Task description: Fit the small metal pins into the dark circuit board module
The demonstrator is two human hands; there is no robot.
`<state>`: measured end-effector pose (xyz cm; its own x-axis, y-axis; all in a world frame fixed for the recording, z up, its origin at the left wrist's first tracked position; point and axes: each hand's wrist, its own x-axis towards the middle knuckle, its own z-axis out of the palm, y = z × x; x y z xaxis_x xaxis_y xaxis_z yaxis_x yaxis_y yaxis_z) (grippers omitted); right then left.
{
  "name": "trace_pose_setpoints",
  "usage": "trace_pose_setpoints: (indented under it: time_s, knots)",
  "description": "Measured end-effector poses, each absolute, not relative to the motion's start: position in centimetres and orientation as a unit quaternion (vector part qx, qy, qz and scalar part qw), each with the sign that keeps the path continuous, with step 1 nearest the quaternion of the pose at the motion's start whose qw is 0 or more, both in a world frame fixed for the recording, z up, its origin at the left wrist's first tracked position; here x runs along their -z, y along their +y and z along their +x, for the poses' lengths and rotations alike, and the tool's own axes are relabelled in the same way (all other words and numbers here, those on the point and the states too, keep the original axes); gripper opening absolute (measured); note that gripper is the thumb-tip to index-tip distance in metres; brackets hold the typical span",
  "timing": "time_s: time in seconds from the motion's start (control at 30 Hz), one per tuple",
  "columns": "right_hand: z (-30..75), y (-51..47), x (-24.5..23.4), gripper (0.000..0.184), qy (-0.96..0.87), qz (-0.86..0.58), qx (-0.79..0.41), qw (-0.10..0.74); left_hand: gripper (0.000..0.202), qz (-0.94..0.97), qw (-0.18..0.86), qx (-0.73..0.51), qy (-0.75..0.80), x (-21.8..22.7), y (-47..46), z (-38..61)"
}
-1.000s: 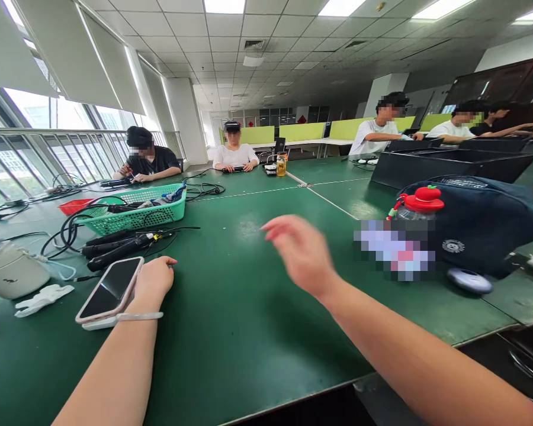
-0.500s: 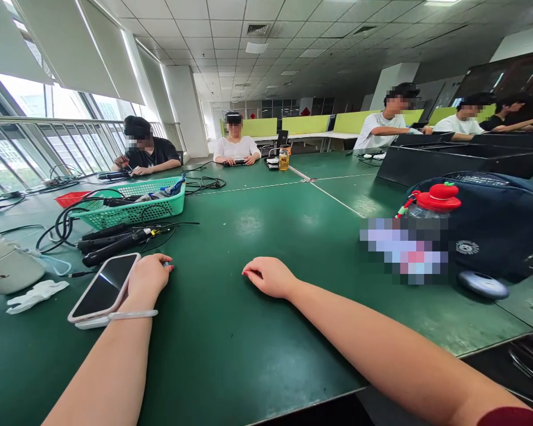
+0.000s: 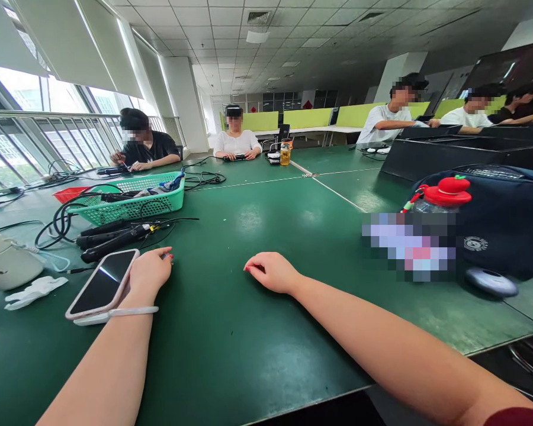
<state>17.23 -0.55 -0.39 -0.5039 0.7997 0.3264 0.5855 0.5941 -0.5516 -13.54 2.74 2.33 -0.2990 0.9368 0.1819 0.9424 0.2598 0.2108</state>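
Observation:
My left hand [image 3: 150,271] rests palm down on the green table [image 3: 231,349] with its fingers curled in. Its outer edge touches a phone in a pink case [image 3: 101,284] that lies screen up. A thin white band circles the wrist. Further right, my right hand [image 3: 273,272] lies on the table in a loose fist, with nothing visible in it. A stretch of bare tabletop separates the two hands.
Black cabled tools [image 3: 111,236] and a green basket [image 3: 128,204] lie behind the phone, a white device [image 3: 6,263] at far left. A red-capped bottle [image 3: 439,198], dark bag [image 3: 501,219] and mouse [image 3: 491,281] sit right. Other people sit at the far side.
My right hand, raised and blurred a second ago, has come down onto the table and curled shut. My left hand stays beside the phone.

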Motion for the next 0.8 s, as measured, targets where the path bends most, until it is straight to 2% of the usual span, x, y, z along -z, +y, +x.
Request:
trace_pose_setpoints:
  time_s: [0.17, 0.4, 0.5, 0.57, 0.63, 0.8]
  knots:
    - [17.2, -0.6, 0.4, 0.02, -0.848, -0.41, -0.186, 0.281, 0.045, -0.55, -0.089, 0.229, -0.799, -1.7, 2.8, -13.2]
    - [16.8, -0.2, 0.7, 0.015, -0.838, -0.438, -0.181, 0.27, 0.032, -0.602, -0.18, 0.3, -0.718, -1.8, 3.0, -10.4]
    - [16.5, 0.2, 1.0, 0.04, -0.822, -0.469, -0.177, 0.271, 0.026, -0.624, -0.222, 0.34, -0.667, -1.3, 2.9, -6.7]
    - [16.3, 0.5, 1.2, 0.051, -0.821, -0.476, -0.171, 0.265, 0.027, -0.635, -0.262, 0.363, -0.629, -0.6, 2.2, -3.6]
    - [16.2, 0.7, 1.3, 0.047, -0.827, -0.475, -0.158, 0.256, 0.031, -0.647, -0.3, 0.38, -0.589, 0.2, 1.3, -0.5]
    - [16.1, 1.0, 1.2, 0.011, -0.845, -0.432, -0.159, 0.272, 0.028, -0.592, -0.482, 0.479, -0.433, 0.9, -0.9, 3.3]
